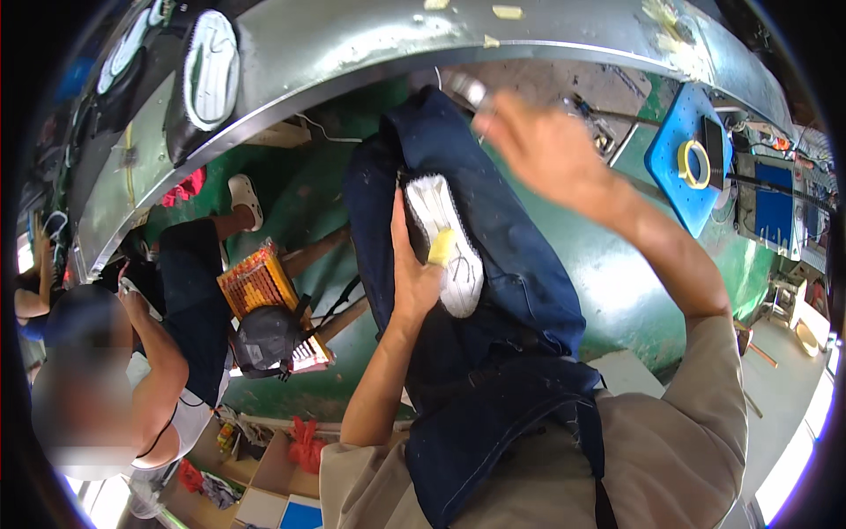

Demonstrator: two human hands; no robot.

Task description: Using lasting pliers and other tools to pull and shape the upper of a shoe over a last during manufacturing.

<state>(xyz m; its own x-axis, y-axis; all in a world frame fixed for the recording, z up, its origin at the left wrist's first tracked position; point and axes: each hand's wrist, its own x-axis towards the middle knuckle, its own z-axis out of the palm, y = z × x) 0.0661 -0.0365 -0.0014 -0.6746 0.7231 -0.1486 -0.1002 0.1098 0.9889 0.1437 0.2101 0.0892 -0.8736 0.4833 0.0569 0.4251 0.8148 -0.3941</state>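
On my lap, over a dark blue apron [529, 309], rests a shoe [460, 280] with its white underside facing up and a dark edge round it. My left hand [414, 278] grips its left side, the thumb laid across the middle. A yellow patch [443, 247] shows at the thumb tip; whether it is a finger cover or tape I cannot tell. Raised above and to the right of the shoe, my right hand [538, 145] is closed on a shiny metal tool [467, 89], blurred by motion. The tool is apart from the shoe.
A curved metal bench [352, 40] runs across the far side, bearing more upturned dark shoes [211, 75] at left. A blue perforated stool [674, 150] at right carries a tape roll [693, 165]. Another person [159, 370] sits at left, near a beaded seat [260, 282] and a black bag [267, 339].
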